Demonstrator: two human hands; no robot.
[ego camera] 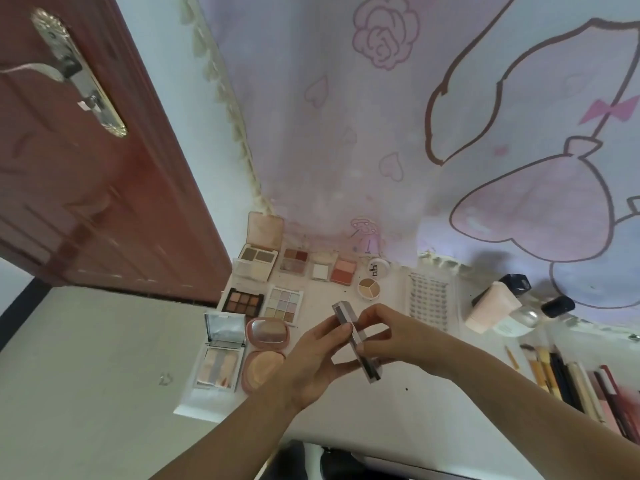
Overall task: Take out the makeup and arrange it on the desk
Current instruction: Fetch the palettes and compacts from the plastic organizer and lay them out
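Above the middle of the white desk, my left hand and my right hand both grip a long narrow grey makeup case, held slanted. Open palettes lie in rows on the left of the desk: a dark brown eyeshadow palette, a pale pastel palette, a mirrored highlighter compact and a pink powder compact. Farther back are a beige palette, a reddish palette, a small white pan, a blush and a round concealer pot.
A false-lash card lies right of centre. A pink tube, a clear jar and black caps stand at the back right. Brushes and pencils line the right edge. A pink cartoon cloth hangs behind; a red door is left.
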